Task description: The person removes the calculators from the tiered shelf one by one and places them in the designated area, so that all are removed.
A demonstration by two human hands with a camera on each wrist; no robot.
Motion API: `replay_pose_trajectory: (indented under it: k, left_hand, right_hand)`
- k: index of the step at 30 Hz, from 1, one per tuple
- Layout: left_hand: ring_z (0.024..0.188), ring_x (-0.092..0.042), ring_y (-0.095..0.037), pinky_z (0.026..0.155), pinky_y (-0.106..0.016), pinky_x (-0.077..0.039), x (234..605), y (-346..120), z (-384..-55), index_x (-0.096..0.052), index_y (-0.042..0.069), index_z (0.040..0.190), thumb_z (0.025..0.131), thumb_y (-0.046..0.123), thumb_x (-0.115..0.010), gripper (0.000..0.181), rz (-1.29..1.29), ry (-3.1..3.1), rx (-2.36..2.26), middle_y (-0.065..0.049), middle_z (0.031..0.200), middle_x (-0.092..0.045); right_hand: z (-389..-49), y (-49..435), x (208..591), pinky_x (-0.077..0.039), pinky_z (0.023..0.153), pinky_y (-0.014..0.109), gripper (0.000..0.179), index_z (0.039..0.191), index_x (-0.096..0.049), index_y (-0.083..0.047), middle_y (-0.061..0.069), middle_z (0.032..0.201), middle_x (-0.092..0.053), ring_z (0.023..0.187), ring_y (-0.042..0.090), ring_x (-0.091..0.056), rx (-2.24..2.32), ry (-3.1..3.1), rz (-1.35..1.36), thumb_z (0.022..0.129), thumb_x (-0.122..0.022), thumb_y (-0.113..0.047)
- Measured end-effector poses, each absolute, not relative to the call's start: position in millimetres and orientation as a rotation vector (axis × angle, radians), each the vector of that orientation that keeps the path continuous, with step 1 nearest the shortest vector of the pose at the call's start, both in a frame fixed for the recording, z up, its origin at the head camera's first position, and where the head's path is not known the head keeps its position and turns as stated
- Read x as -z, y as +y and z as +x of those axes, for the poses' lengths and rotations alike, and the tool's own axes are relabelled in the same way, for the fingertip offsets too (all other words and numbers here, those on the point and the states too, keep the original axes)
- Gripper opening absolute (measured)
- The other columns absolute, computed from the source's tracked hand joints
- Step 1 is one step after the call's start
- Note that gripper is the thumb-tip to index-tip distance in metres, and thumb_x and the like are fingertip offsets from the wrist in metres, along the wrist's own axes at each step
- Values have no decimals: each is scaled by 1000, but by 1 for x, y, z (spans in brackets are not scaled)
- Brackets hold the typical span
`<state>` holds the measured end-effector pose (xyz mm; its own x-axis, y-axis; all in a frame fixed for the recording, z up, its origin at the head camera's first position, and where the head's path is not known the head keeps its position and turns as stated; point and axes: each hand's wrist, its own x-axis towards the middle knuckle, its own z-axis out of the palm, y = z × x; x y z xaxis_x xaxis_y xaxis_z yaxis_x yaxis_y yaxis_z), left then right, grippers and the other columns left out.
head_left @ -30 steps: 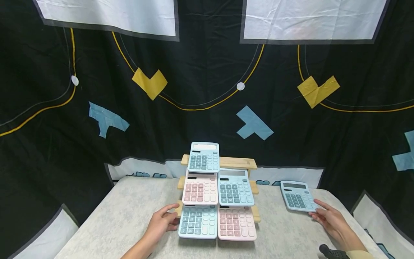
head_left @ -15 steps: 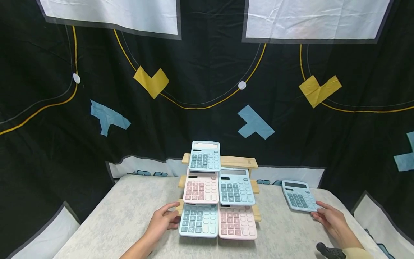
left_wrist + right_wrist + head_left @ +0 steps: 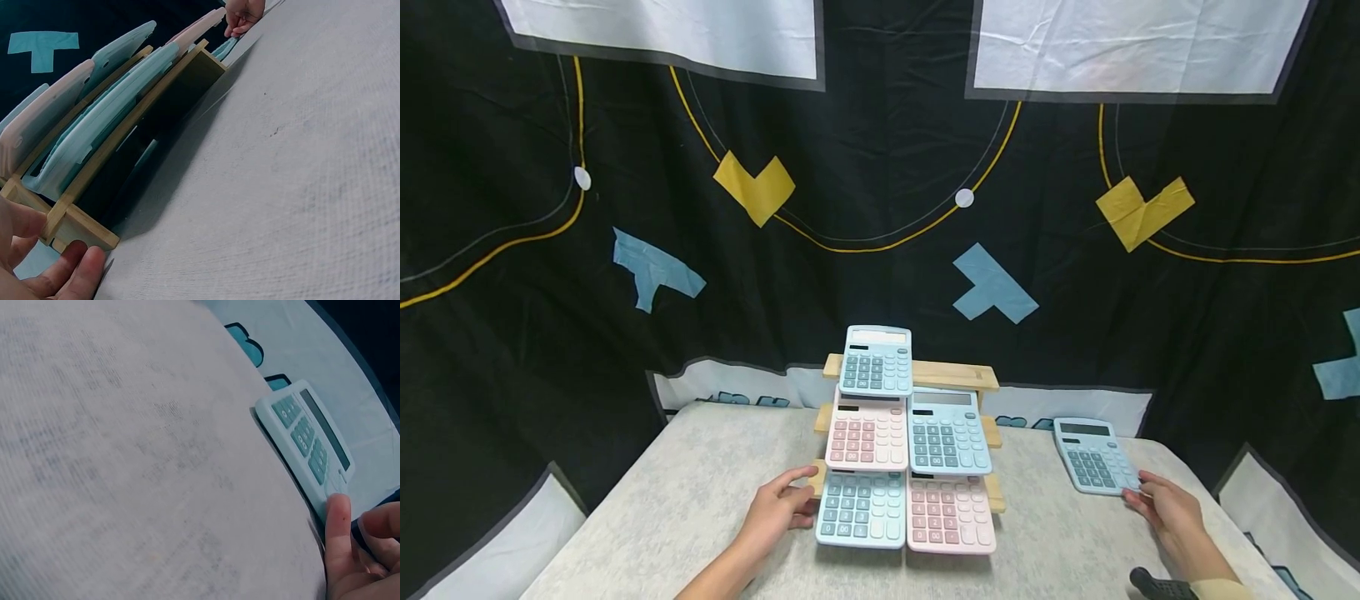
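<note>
A three-tier wooden rack holds several calculators. At the top left leans a blue calculator. The middle tier has a pink calculator beside a blue calculator; below them a blue calculator sits left of a pink calculator. My left hand grips the left end of the lowest tier, fingers around the wooden corner in the left wrist view. Off to the right, another blue calculator lies on the table, its lower right corner pinched by my right hand.
The light grey table ends at a black cloth backdrop with yellow and blue tape marks. A white strip of cloth runs behind the table's far edge. A dark strap crosses the right wrist.
My right wrist has shifted slightly left while the fingers stay at the calculator's corner. The left hand and the rack keep their places; the head view tilts slightly.
</note>
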<state>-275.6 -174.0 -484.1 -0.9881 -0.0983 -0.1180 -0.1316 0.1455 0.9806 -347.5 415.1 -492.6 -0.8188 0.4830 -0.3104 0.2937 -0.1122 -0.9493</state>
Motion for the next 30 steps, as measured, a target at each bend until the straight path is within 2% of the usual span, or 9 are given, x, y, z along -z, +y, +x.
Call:
replay_pose_trajectory:
  k: [4,8,12,16,20,25,30]
  left_hand:
    - [84,-70,-17,73,-36,-61,484,-174,-276,-57,4,139,100,17,-58,42,-238,2360,-2020,-12,99,-69]
    - [84,-69,-17,73,-36,-61,484,-174,-276,-57,4,139,99,16,-58,42,-246,2365,-2016,-12,99,-69]
    - [83,-69,-17,72,-36,-61,483,-173,-276,-57,4,139,99,16,-58,41,-248,2365,-2020,-12,98,-69]
    - [84,-70,-17,73,-36,-61,483,-174,-276,-57,4,139,99,16,-59,42,-245,2363,-2022,-13,99,-69]
    - [84,-69,-17,73,-35,-61,484,-174,-277,-57,5,139,99,17,-59,42,-256,2362,-2011,-13,100,-69]
    - [85,-69,-17,74,-34,-61,484,-174,-277,-56,6,140,99,17,-58,43,-261,2360,-1996,-12,100,-69]
    - [85,-69,-17,74,-35,-61,483,-174,-277,-56,6,140,99,17,-58,43,-258,2363,-1993,-12,100,-68]
  right_hand:
    - [-345,412,490,-62,71,25,56,155,-30,5,25,123,-53,69,7,-69,-2014,-1986,-864,99,-38,-4]
    - [-340,404,484,-58,61,24,55,155,-32,3,26,135,-48,67,6,-67,-1921,-2032,-820,101,-38,-8]
    - [-337,397,477,-56,59,22,53,155,-32,2,26,146,-42,69,4,-65,-1868,-2075,-758,104,-35,-14]
    - [-335,388,468,-56,60,22,51,153,-38,1,20,134,-56,71,5,-67,-1836,-2082,-712,105,-35,-16]
    - [-332,377,458,-58,62,23,47,149,-44,1,4,109,-67,72,7,-70,-1802,-2117,-656,106,-38,-16]
    - [-328,364,448,-58,66,21,48,150,-42,0,-18,92,-63,76,5,-70,-1864,-2163,-542,107,-37,-19]
    - [-326,352,436,-58,70,20,51,155,-35,-2,-22,89,-63,82,5,-70,-1995,-2181,-454,108,-34,-23]
